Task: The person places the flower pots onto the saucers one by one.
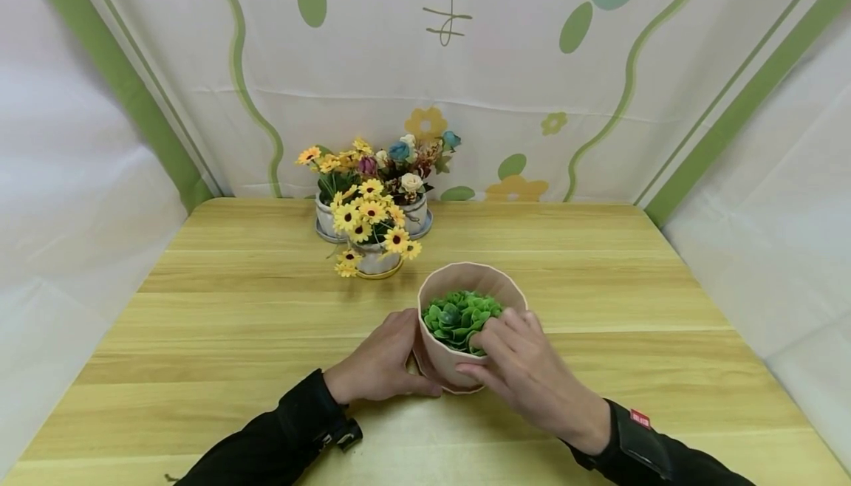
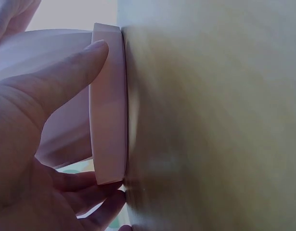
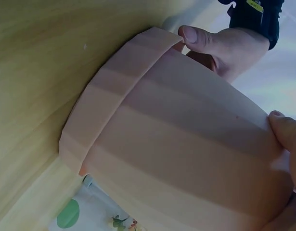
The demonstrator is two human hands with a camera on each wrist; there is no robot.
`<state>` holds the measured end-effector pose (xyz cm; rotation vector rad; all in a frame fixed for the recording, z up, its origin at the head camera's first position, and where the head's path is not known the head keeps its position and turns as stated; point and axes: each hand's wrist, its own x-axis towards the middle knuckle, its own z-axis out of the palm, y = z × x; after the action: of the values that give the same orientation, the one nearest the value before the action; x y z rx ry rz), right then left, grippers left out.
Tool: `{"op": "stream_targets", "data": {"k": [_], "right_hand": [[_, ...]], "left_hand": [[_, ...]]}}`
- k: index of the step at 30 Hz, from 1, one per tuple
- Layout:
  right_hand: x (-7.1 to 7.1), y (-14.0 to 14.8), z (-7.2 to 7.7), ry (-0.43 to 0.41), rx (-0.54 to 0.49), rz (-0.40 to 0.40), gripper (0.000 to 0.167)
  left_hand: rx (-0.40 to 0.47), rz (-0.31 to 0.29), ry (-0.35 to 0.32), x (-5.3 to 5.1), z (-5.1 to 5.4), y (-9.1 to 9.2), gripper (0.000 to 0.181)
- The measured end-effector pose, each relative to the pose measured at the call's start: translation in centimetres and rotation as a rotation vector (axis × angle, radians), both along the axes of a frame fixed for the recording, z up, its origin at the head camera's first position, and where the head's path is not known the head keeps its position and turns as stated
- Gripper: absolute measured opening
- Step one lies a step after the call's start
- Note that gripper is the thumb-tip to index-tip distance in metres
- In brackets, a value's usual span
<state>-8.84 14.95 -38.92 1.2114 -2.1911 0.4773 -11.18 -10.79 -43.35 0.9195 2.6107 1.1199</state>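
Note:
A pale pink flower pot (image 1: 444, 359) with a scalloped rim stands upright on the table, holding green artificial leaves (image 1: 459, 316). Beneath it is a matching saucer (image 2: 108, 120) that lies flat on the wood. My left hand (image 1: 379, 359) grips the saucer from the left, thumb along its near side and fingers round the far side. At the pot's right rim, my right hand (image 1: 532, 371) pinches the wall, its thumb outside and its fingers curled over into the pot beside the leaves. The right fingertips are partly hidden inside. The right wrist view shows the pot wall (image 3: 186, 139) close up.
Three small potted artificial plants cluster behind and to the left: yellow daisies (image 1: 372, 220) in front, another yellow-flowered pot (image 1: 327, 218) and one with mixed roses (image 1: 415, 213) behind. The wooden table (image 1: 631, 286) ends at a printed cloth backdrop (image 1: 399, 65).

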Motion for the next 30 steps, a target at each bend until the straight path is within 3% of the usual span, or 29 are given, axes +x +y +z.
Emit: {"op": "stream_targets", "data": {"k": [18, 30], "right_hand": [[0.0, -0.2, -1.2, -0.038, -0.021, -0.004, 0.037], [0.0, -0.4, -1.6, -0.013, -0.034, -0.028, 0.042]], "left_hand": [[0.025, 0.012, -0.03, 0.0, 0.4, 0.0, 0.114], [0.045, 0.011, -0.03, 0.1, 0.3, 0.1, 0.109]]}}
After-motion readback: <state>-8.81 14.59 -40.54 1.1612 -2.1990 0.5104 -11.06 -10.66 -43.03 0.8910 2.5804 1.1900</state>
